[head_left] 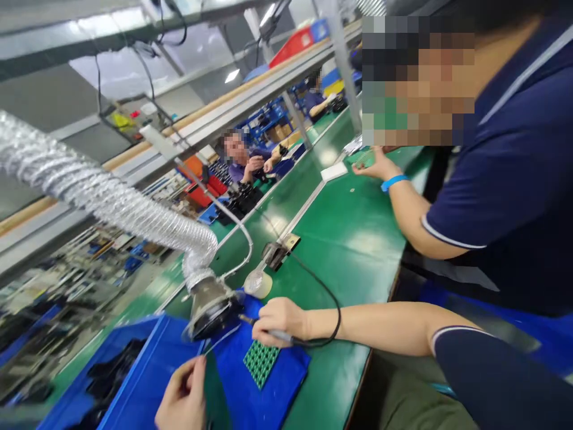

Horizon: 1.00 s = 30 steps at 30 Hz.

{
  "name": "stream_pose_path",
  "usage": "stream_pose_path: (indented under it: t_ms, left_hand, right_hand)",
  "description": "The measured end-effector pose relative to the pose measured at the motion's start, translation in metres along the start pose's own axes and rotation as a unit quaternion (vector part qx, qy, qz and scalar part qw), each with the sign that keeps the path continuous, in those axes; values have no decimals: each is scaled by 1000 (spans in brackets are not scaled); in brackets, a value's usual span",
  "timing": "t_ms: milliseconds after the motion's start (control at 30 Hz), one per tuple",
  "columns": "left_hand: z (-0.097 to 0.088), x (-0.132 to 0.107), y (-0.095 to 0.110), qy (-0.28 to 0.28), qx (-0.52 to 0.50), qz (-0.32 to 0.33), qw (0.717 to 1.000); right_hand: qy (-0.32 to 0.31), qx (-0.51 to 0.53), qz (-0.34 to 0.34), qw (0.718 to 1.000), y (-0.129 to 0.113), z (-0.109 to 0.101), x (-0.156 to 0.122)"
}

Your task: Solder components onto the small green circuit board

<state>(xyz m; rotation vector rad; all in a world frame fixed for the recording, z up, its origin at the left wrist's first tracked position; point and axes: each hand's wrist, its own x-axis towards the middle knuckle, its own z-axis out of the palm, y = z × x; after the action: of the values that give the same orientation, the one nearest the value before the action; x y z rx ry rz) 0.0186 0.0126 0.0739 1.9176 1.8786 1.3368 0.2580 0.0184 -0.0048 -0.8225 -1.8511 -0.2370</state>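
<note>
My right hand [280, 319] is closed around a soldering iron [250, 322] whose black cable [329, 298] loops back over my wrist. Its tip points left, toward the mouth of a fume hood [210, 307]. Just below that hand, a small green circuit panel [261, 361] lies on a blue mat [268, 397]. Lower left, my left hand [183, 397] pinches a thin solder wire [221, 341] that runs up toward the iron's tip.
A silver flexible duct [102, 194] feeds the hood. A blue bin [143, 373] with black parts stands at the left on the green bench [358, 239]. An iron stand [275, 254] sits behind. A co-worker's arm [403, 203] with a blue wristband reaches over the bench at the right; other people sit farther back.
</note>
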Motion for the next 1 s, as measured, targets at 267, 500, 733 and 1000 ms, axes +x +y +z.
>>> stream_pose_path:
  t_ms: [267,500,733,1000]
  left_hand:
    - [42,-20,-16,-8,-55,65,996]
    - [50,-36,-25,-17,-94,70,993]
    - [50,-36,-29,8,-124,77,989]
    - [50,-36,-27,21,-138,82,987]
  right_hand:
    - [79,185,169,965,-8,-15,-11]
    - [15,176,229,957,-8,-11,-19]
    - [32,179,280,943,-9,-12,-26]
    - [12,182,273,945,-13,-12,-24]
